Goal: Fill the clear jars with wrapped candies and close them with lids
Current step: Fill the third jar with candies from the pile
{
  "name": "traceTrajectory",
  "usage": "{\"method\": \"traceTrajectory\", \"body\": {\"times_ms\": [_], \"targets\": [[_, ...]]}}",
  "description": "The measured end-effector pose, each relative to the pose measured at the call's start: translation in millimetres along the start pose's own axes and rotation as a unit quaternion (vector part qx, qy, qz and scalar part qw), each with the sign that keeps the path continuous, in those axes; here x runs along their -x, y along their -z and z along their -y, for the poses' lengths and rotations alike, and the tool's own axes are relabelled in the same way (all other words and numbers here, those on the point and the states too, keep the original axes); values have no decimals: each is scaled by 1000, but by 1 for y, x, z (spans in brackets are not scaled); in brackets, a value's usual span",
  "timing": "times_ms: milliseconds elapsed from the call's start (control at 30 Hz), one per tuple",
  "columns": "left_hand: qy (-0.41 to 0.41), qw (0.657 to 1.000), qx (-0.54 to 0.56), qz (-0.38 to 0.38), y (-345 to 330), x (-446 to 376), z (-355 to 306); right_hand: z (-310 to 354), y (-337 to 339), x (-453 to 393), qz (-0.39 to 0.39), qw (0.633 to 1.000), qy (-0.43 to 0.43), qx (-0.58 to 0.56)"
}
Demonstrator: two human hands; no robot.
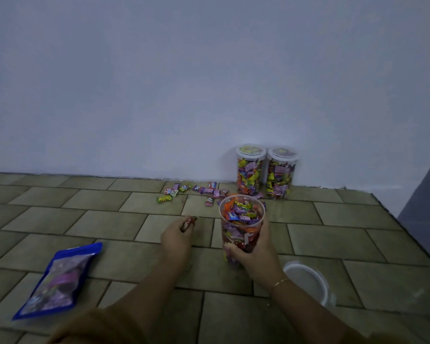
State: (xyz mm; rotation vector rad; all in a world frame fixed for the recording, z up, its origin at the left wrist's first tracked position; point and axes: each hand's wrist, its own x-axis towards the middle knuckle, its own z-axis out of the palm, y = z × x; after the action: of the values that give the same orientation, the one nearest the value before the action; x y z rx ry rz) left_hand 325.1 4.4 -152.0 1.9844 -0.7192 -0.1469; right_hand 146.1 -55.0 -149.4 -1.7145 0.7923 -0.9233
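At centre frame the right hand [252,252] wraps its grip round the open jar [241,224], nearly full and tilted on the floor, while the left hand [178,234] pinches a candy [189,222]; overfilling or tipping could spill sweets.

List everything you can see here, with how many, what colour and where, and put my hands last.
Closed jars: two, clear with white lids, full of candies, against the wall.
Open jar: one, clear, nearly full, held in the middle.
Loose candies: a scatter, mixed colours, on the floor left of the closed jars.
Lid: one, white, on the floor at right.
Bag: one, blue with a clear window, on the floor at left.
Left hand: pinches a red candy.
Right hand: grips the open jar.
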Motion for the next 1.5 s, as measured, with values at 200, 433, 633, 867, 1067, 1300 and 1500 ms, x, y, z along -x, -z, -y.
{"method": "traceTrajectory", "body": {"times_ms": [200,433,633,867,1067,1300,1500], "targets": [[-30,979,192,-52,28,34,-68,3,3,16,7,1000,2,0],[-270,954,133,-1,36,66,-111,7,5,23,6,1000,11,-13],[-332,940,42,70,28,68,-113,6,7,25,16,1000,6,-12],[-304,946,-14,115,26,66,-111,7,9,25,19,1000,15,5],[-354,921,-70,150,24,60,-112,7,9,23,22,1000,12,-1],[-386,833,-325,229,26,63,-119,18,19,23,55,998,9,16],[-381,853,-280,219,25,66,-108,30,36,27,104,966,-56,229]]}}
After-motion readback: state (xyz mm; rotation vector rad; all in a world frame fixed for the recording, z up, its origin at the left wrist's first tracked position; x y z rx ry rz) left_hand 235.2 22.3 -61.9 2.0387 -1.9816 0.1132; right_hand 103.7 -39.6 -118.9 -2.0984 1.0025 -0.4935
